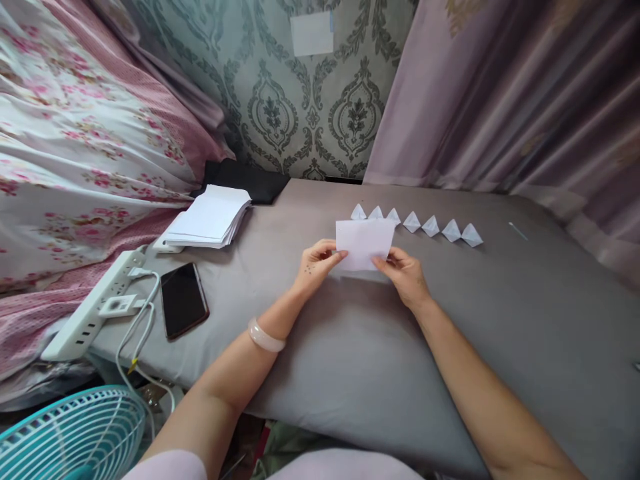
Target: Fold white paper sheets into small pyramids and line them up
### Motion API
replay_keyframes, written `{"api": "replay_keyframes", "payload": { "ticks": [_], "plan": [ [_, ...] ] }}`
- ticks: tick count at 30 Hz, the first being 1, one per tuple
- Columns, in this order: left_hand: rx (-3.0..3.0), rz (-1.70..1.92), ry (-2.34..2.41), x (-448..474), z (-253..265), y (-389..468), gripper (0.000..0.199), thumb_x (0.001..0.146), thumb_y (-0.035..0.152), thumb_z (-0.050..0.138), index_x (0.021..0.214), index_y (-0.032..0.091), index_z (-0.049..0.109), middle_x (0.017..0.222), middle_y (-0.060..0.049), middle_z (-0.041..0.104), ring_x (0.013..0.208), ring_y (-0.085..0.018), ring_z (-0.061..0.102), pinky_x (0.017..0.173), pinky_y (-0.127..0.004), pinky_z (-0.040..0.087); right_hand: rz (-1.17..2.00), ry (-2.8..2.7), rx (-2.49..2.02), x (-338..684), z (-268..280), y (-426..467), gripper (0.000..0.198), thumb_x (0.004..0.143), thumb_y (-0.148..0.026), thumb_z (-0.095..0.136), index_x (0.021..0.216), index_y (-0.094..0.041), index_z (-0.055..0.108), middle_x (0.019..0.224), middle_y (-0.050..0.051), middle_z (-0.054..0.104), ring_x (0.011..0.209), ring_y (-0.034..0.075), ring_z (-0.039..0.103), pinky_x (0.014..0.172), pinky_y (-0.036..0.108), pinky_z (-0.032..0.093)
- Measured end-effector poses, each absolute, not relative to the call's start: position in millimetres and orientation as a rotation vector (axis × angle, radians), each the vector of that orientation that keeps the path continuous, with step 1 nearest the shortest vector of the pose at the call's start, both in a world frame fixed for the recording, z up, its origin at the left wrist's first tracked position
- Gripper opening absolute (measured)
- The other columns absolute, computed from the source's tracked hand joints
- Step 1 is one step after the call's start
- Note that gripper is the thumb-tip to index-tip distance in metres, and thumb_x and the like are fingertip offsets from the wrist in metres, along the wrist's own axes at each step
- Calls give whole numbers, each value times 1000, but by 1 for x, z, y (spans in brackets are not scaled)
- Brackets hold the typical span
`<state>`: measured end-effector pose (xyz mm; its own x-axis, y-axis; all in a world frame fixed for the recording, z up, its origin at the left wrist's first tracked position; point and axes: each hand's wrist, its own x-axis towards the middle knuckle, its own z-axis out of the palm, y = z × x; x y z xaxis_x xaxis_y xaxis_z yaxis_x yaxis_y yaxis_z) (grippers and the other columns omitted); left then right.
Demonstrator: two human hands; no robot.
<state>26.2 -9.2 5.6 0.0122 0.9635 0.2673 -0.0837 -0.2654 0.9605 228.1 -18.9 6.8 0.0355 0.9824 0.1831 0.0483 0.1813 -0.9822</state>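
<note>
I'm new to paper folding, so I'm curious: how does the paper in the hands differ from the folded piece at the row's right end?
The held paper is a broad, flat-looking rectangle; the folded piece is smaller and pointed. The left hand and right hand pinch the held paper, while the folded piece rests on the gray surface. Both look whitish.

Illumination moderate and diffuse, brightest on the floral curtain (75, 137) at left, falling to deep shade in the upper right of the purple curtain (480, 100). A soft shadow lies on the table (525, 340) below the sheet (365, 241), which reads bright white. Wide-angle stretching and smearing noted toward the edges; marks on the charger (119, 306) blurred, illegible.
</note>
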Motion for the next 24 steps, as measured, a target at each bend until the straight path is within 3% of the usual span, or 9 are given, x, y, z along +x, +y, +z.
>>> {"api": "replay_keyframes", "payload": {
  "ticks": [3, 7, 9, 12, 15, 20, 24],
  "plan": [
    [1710, 1515, 1018, 24, 7, -13, 16, 82, 33, 65, 87, 19, 71, 102, -7, 67, 82, -14, 62, 73, -27, 52, 703, -1514, -1134, 236, 14, -17, 21, 73, -38, 71, 88, -23, 72, 100, 5, 64, 91, 19, 61, 86, 36, 49],
    [2109, 1377, 1063, 22, 0, -16, 21, 91, 27, 50, 99, 21, 69, 115, -9, 66, 107, -17, 62, 98, -33, 48, 531, -1581, -1110, 241, 9, -13, 21, 77, -32, 64, 95, -22, 71, 106, 9, 60, 96, 22, 62, 88, 38, 50],
    [2222, 1212, 1147, 21, -8, -14, 24, 92, 24, 47, 107, 22, 65, 126, -10, 60, 115, -19, 59, 103, -36, 46, 496, -1637, -1173, 242, -1, -10, 30, 79, -28, 59, 108, -22, 67, 119, 11, 57, 106, 23, 60, 93, 40, 49],
    [2330, 898, 1281, 19, -17, -10, 32, 88, 17, 47, 117, 21, 59, 140, -12, 49, 121, -23, 55, 101, -39, 47, 377, -1830, -1363, 245, -15, -10, 55, 77, -21, 56, 131, -20, 53, 139, 14, 45, 128, 28, 46, 104, 45, 42],
    [2417, 679, 1388, 19, -19, -10, 31, 87, 15, 46, 113, 19, 60, 134, -14, 51, 117, -25, 55, 99, -39, 47, 222, -1982, -1537, 243, -19, -17, 59, 77, -20, 57, 136, -16, 48, 140, 18, 43, 131, 33, 39, 107, 51, 37],
    [2530, 629, 1495, 21, -12, -15, 26, 84, 14, 48, 100, 18, 67, 110, -13, 59, 102, -27, 54, 92, -42, 47, 140, -2199, -1387, 224, -10, -35, 36, 83, -25, 59, 118, -22, 63, 134, 12, 50, 123, 31, 43, 103, 49, 40],
    [2477, 668, 1484, 22, -16, -15, 20, 83, 16, 53, 98, 20, 66, 102, -10, 61, 99, -25, 54, 89, -39, 47, 201, -2318, -1334, 215, -6, -40, 24, 88, -25, 54, 107, -25, 69, 117, 8, 61, 108, 27, 51, 94, 44, 45]
  ]
}}
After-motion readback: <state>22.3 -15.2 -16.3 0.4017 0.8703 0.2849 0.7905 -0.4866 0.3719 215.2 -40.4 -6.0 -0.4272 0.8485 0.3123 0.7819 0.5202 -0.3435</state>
